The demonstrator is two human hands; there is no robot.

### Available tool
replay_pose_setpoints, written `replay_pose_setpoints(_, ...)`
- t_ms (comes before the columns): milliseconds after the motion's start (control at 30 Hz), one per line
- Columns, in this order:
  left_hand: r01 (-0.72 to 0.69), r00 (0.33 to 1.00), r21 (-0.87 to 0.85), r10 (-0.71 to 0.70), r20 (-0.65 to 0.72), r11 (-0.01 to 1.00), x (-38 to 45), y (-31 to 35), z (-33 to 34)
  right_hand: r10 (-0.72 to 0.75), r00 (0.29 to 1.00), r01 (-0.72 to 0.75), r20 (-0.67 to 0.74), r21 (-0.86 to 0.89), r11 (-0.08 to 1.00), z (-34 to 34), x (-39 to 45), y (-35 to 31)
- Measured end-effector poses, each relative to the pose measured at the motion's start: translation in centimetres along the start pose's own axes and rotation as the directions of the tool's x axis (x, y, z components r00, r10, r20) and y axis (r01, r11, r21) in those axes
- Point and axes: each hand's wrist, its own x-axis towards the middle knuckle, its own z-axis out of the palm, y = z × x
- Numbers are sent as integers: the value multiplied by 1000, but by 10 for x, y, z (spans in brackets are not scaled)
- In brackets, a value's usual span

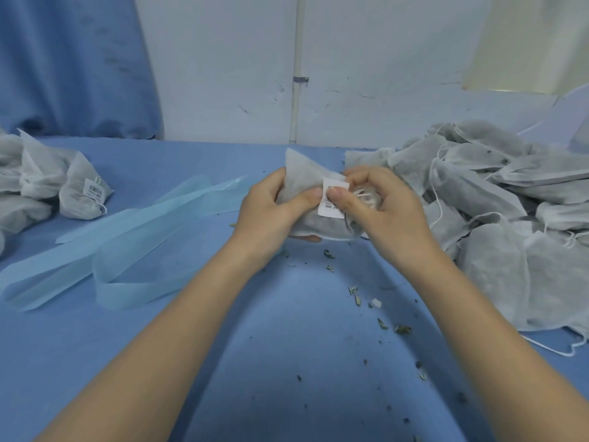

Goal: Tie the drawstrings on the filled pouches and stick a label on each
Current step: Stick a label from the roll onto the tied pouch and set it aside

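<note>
Pouch (298, 180) gripped by left hand (271, 205), label (331, 199) pinched against it under right hand (379, 205) fingers, drawstring seemingly bunched beneath.

Filled white pouch (299, 177) mid-table, barcode label (331, 202) on it

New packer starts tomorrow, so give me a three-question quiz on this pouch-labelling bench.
1. True or false: the label is on the pouch held in both hands.
2. Which side holds the big pile of unlabelled pouches? A) right B) left
3. What lies loose on the blue cloth near the forearms?

Key: 1 true; 2 A; 3 dried leaf crumbs. The left hand grips the pouch; the right hand pinches the label.
</note>
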Motion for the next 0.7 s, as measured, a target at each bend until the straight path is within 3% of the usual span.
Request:
replay_pose_setpoints(200, -27, 999, 154, 20, 43, 988, -2, -4, 2, 207, 978, -201, -1, 228, 953, -4, 0, 1)
replay_pose_setpoints(467, -12, 998, 107, 5, 65, 994, -2, -9, 7, 197, 964, -127, -177, 346, 930, 5, -2, 10)
replay_pose_setpoints(633, 70, 991, -117, -82, -105, 991, 1, -4, 4, 334, 940, -324, 66, 480, 816, 7, -7, 14)
replay_pose_setpoints(700, 74, 983, -149, -98, -157, 986, 1, -2, 3, 363, 928, -361, 88, 460, 811, 12, -10, 13)
